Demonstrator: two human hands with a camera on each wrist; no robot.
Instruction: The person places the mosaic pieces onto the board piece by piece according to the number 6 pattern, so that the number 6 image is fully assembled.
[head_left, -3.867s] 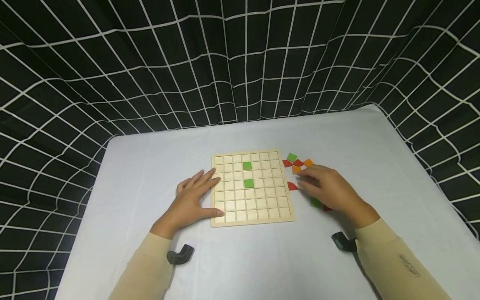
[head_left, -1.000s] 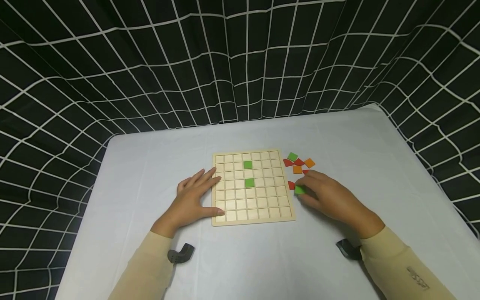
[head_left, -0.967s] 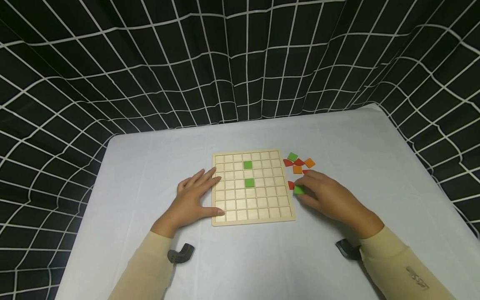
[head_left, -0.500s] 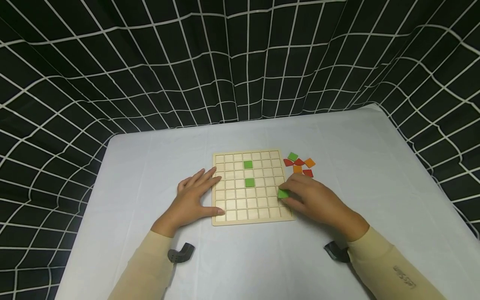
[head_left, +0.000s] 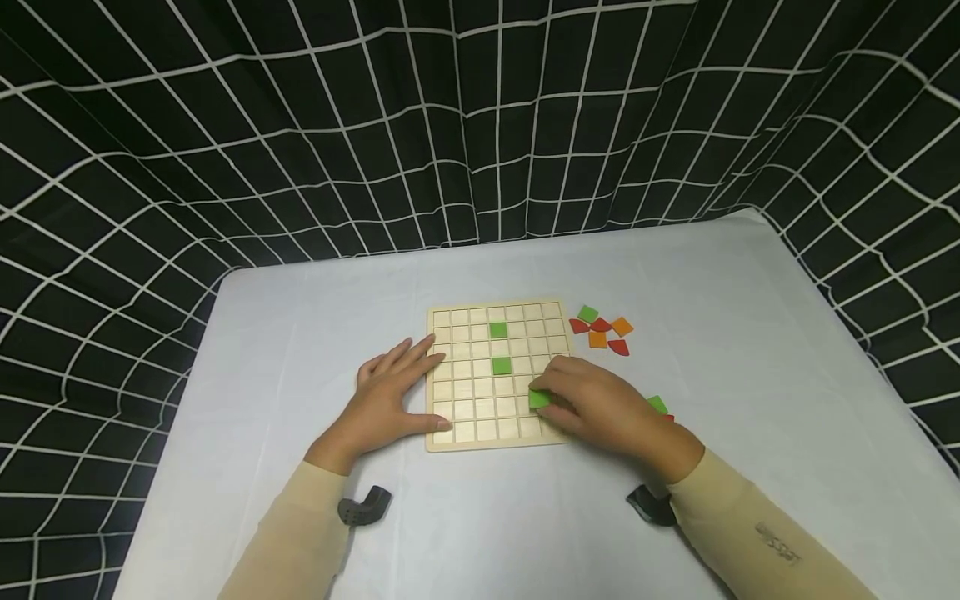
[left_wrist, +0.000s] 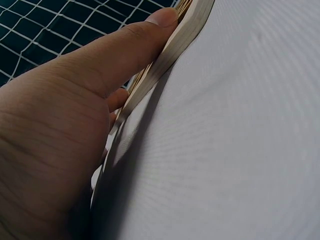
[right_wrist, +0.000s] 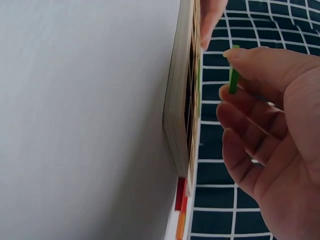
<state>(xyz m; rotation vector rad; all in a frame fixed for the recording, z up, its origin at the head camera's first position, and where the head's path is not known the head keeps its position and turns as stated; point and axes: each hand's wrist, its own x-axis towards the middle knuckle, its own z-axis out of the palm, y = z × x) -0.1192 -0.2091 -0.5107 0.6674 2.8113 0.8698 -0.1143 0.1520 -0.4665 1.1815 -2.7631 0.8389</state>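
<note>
On the table lies a square wooden grid board (head_left: 462,409) with two green square tiles (head_left: 498,330) in its cells. My left hand (head_left: 386,408) rests along the board's left side, fingers spread, thumb and fingertips on its rim; the left wrist view shows the thumb (left_wrist: 135,42) on the board edge (left_wrist: 172,55). My right hand (head_left: 603,408) is over the board's right part and pinches a green square tile (head_left: 538,399) between thumb and fingers. In the right wrist view that tile (right_wrist: 234,75) is edge-on and apart from the board (right_wrist: 177,100).
Right of the board's far corner lie red quarter-round tiles (head_left: 618,347), orange square tiles (head_left: 622,327) and a green tile (head_left: 588,314). Another green tile (head_left: 657,404) and a red piece (head_left: 670,418) show partly behind my right wrist. A dark gridded curtain (head_left: 480,125) hangs behind the table.
My right hand has gone from the loose tiles leftward over the board, carrying a green square tile it pinched up. The left hand stays on the board's left side.
</note>
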